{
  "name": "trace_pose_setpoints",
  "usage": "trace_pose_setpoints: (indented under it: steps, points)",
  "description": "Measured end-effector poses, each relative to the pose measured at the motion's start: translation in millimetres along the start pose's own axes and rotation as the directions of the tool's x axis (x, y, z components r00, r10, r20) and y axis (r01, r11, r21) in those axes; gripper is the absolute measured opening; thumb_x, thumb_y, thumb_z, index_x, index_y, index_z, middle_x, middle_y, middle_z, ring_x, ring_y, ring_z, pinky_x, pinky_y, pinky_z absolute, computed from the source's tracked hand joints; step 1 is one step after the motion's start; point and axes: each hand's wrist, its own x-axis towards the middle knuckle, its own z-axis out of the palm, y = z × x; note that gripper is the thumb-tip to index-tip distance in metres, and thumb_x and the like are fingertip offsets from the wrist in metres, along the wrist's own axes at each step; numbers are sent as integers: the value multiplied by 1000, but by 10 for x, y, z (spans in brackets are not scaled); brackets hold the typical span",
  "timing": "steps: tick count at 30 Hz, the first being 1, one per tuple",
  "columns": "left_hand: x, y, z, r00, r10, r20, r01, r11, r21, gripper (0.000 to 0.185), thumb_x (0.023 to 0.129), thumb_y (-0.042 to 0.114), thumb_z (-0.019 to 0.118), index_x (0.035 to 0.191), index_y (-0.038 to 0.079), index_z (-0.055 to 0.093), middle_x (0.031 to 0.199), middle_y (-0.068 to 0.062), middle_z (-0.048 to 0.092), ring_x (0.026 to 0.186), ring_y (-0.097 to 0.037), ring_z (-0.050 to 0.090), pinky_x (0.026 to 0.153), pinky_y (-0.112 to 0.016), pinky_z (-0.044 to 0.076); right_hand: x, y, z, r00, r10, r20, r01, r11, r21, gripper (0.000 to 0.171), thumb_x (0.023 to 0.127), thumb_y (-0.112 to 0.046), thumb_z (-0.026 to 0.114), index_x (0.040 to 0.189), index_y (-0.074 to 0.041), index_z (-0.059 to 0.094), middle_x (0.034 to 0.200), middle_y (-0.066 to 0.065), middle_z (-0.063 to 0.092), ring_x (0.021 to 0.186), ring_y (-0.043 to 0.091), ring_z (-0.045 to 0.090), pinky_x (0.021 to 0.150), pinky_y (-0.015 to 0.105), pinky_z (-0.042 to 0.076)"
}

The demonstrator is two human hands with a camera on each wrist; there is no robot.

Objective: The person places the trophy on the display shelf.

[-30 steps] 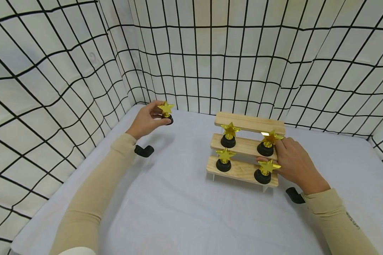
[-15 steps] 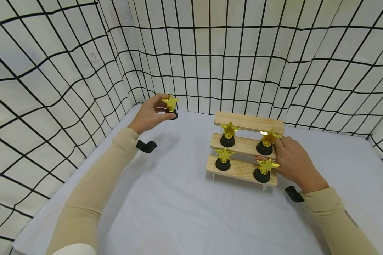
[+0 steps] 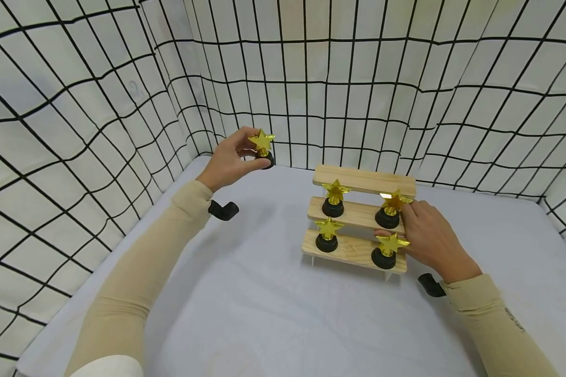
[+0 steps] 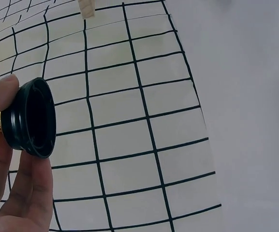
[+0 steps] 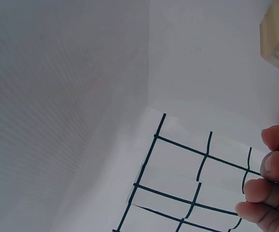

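My left hand (image 3: 233, 157) holds a small star trophy (image 3: 262, 140) in the air left of the wooden shelf, thumb and fingers round its black base. From below, the left wrist view shows that hollow black base (image 4: 37, 118). A three-tier wooden display shelf (image 3: 353, 255) stands on the table. My right hand (image 3: 431, 235) grips the right end of its middle board, with fingertips (image 5: 270, 162) at the wood in the right wrist view. Two star trophies stand on the middle board, left (image 3: 333, 199) and right (image 3: 389, 210). The bottom board carries two more, left (image 3: 327, 235) and right (image 3: 385, 251).
The top board (image 3: 364, 180) of the shelf bears nothing. A white cloth covers the table (image 3: 264, 314). White walls with a black grid (image 3: 306, 94) enclose the back and left side. Black camera mounts (image 3: 223, 210) show beside both wrists.
My left hand has moved right and slightly up, away from me, with the trophy, towards the shelf. The right hand keeps its grip on the shelf, and the trophies there stay put.
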Motion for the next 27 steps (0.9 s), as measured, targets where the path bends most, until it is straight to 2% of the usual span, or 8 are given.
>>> trace_pose_setpoints:
  steps: [5,10,15,18,25,27]
  points:
    - [76,80,70,999,36,10,-36,999,0,65,88,18,84,143,11,52,136,-11,60,119,-27,64,115,-42,53,-7,17,11,1000,-9,-14,9,1000,-16,96,91,-87,26,111,1,60,81,10,58,77,30,56,66,41,49]
    - [151,169,147,998,56,23,-56,998,11,66,87,18,84,144,12,52,136,-11,61,119,-26,65,114,-42,54,-6,16,3,1000,-13,-23,13,999,-35,102,90,-87,16,106,4,60,79,11,57,76,30,55,63,40,48]
    - [229,255,268,994,96,48,-98,995,30,65,87,20,84,144,13,52,136,-9,61,117,-25,65,113,-41,55,-12,19,9,998,-31,-50,28,998,-58,100,93,-85,13,97,4,58,78,11,55,68,25,46,59,36,40]
    - [275,296,353,991,117,61,-119,992,30,66,87,21,84,144,13,52,135,-9,62,116,-24,65,113,-39,55,-6,23,17,998,-35,-55,32,998,-57,100,93,-85,13,96,5,58,76,11,54,68,25,46,59,35,40]
    - [395,371,556,983,153,98,-155,988,19,65,88,23,84,144,13,52,138,-7,62,116,-23,66,111,-37,56,10,32,26,1000,-1,-22,1,1000,-5,97,90,-88,20,108,0,59,78,7,53,73,26,50,63,37,44]
    - [425,379,613,980,166,111,-167,986,2,64,88,23,83,143,13,53,136,-8,62,115,-22,66,110,-37,56,8,39,29,1000,-5,-25,5,1000,-8,97,91,-87,19,108,0,58,78,7,53,73,27,51,63,38,44]
